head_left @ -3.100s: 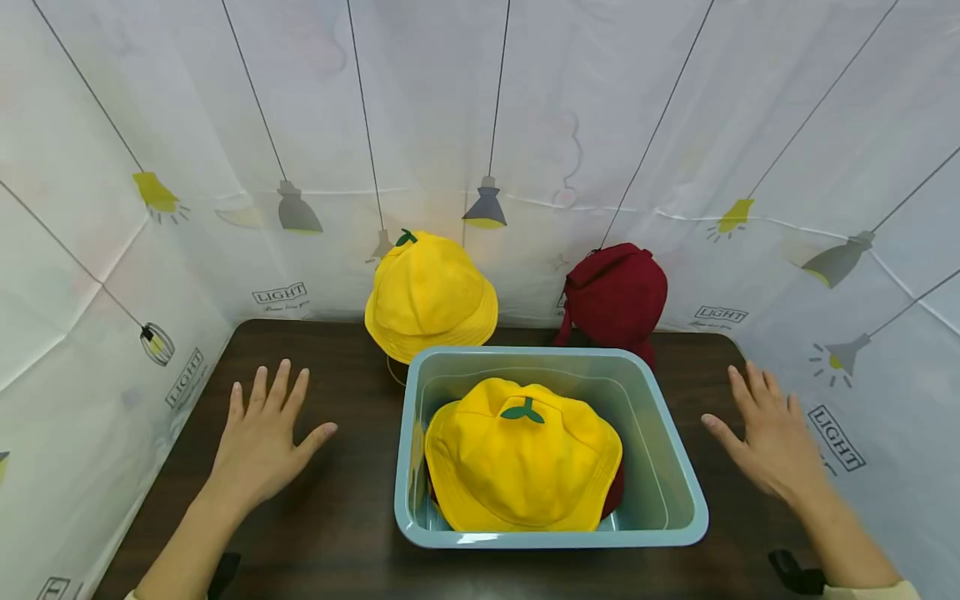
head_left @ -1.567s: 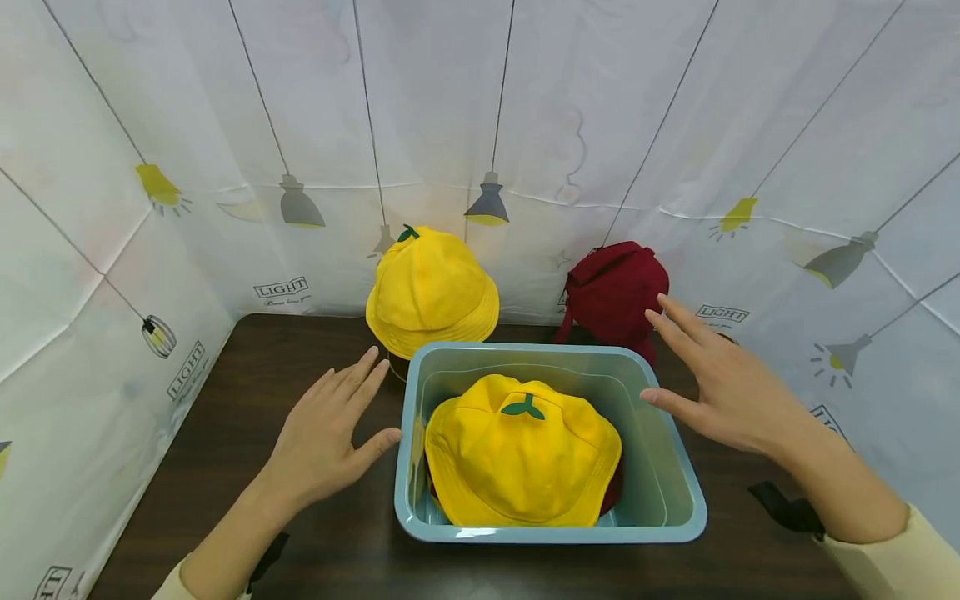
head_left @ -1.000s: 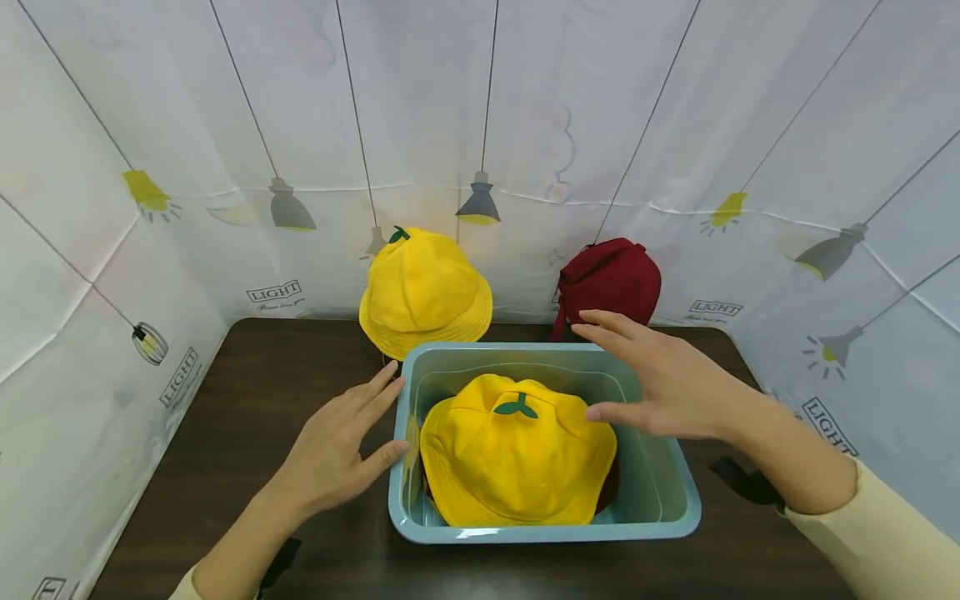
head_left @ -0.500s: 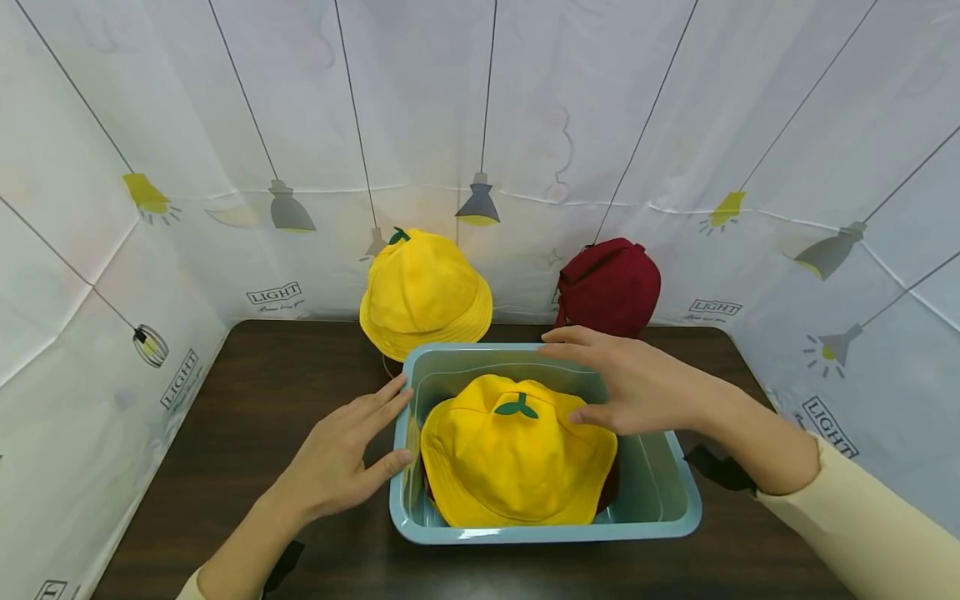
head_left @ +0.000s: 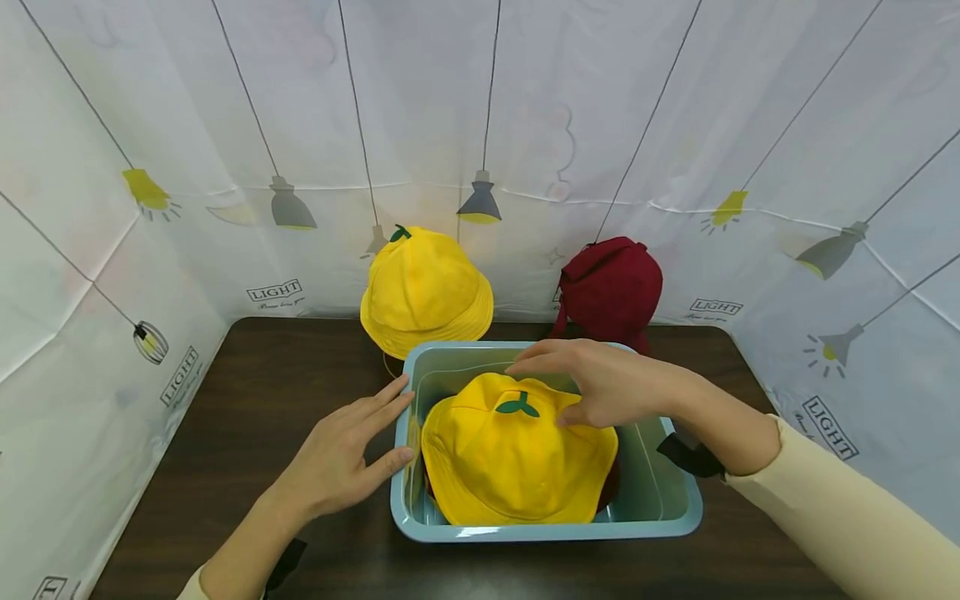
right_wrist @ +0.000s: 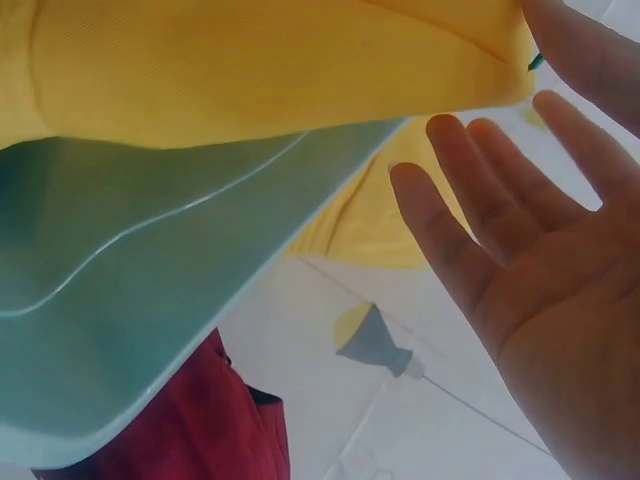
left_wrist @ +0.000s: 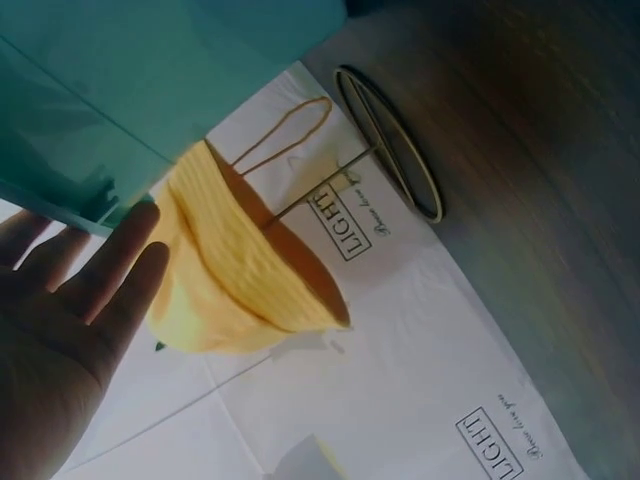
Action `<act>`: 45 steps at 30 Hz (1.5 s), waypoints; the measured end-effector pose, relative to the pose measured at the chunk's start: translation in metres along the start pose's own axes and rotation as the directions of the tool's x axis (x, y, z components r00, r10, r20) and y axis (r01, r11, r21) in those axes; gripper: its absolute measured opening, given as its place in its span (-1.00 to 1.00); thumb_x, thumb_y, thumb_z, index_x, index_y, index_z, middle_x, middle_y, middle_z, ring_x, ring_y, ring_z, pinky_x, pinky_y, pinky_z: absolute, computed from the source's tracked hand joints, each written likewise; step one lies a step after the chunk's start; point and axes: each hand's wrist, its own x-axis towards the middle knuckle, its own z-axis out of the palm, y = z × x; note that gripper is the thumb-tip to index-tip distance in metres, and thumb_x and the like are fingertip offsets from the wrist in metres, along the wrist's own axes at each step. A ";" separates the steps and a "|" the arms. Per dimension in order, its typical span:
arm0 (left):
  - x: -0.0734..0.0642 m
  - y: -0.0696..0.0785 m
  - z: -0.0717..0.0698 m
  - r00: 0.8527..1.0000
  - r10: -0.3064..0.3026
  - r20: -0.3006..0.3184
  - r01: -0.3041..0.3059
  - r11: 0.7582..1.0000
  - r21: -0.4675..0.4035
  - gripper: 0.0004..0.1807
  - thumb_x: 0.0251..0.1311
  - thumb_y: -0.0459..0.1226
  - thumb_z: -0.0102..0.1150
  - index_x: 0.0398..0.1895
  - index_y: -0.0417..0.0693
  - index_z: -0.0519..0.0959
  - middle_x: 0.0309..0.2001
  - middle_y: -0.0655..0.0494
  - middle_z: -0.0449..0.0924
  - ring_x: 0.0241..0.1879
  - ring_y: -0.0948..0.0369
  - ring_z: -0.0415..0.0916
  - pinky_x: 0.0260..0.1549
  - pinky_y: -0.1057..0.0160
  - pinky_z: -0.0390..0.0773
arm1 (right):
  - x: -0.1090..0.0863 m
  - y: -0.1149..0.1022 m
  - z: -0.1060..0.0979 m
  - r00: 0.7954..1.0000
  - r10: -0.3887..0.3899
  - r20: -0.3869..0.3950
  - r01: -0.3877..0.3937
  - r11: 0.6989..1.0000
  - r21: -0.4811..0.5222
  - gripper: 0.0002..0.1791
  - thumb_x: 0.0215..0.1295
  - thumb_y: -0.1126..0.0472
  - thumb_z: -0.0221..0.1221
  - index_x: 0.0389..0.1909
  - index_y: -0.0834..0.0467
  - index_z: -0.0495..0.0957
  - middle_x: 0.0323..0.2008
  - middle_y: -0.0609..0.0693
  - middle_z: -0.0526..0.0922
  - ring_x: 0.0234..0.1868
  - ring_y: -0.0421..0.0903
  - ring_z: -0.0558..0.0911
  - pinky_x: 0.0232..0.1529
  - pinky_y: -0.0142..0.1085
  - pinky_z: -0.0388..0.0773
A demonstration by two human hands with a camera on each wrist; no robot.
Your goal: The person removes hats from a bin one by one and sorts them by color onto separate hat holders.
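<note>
- Centrally, low in the head view, a yellow hat [head_left: 517, 458] with a green sprout [head_left: 517, 405] at its crown sits inside a blue tub [head_left: 547, 533].
- Beneath its brim, a dark red edge [head_left: 612, 487] shows at lower right.
- Over the hat's upper right side, the right hand [head_left: 611, 379] is spread and lightly bent, thumb apart from the fingers; whether the thumb touches the cloth, I cannot tell.
- At the tub's left rim, the left hand [head_left: 341, 454] lies with its fingers extended, fingertips at the edge.
- Behind the tub, upper centre-left, another yellow hat [head_left: 423, 292] is on a metal stand [left_wrist: 379, 147], whose ring base shows in the left wrist view.
- Upper right of centre, a dark red hat [head_left: 611, 287] stands behind the tub.
- Under everything is a dark brown table [head_left: 292, 375], backed by a pale lamp-printed sheet [head_left: 420, 100].
</note>
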 end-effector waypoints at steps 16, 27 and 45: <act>0.000 0.002 0.000 1.000 -0.027 0.009 0.028 0.999 -0.028 -0.31 0.45 0.06 0.21 0.52 -0.07 0.43 0.62 0.18 0.19 0.38 0.05 0.48 0.22 -0.17 0.57 | 0.021 0.004 0.006 0.995 -0.081 0.052 0.075 0.992 0.104 -0.42 0.20 0.40 0.46 0.28 0.13 0.65 0.15 -0.12 0.70 0.04 -0.14 0.62 0.00 -0.27 0.68; 0.000 0.001 0.000 1.000 -0.025 0.001 0.025 0.998 -0.053 -0.32 0.45 0.03 0.23 0.53 -0.07 0.43 0.61 0.15 0.21 0.38 0.04 0.48 0.20 -0.18 0.58 | 0.030 0.007 0.011 0.992 -0.126 -0.012 0.126 0.983 0.135 -0.55 0.21 0.54 0.30 0.10 0.17 0.75 0.00 -0.13 0.77 -0.07 -0.17 0.65 -0.07 -0.32 0.71; 0.000 0.001 0.001 1.000 -0.031 -0.005 0.030 0.997 -0.073 -0.32 0.45 0.03 0.23 0.53 -0.06 0.43 0.61 0.15 0.20 0.41 0.04 0.45 0.22 -0.19 0.56 | 0.027 0.006 0.009 0.995 -0.080 -0.062 0.091 0.976 0.200 -0.63 0.16 0.48 0.38 -0.04 0.07 0.76 -0.18 -0.22 0.72 -0.23 -0.16 0.60 -0.22 -0.26 0.72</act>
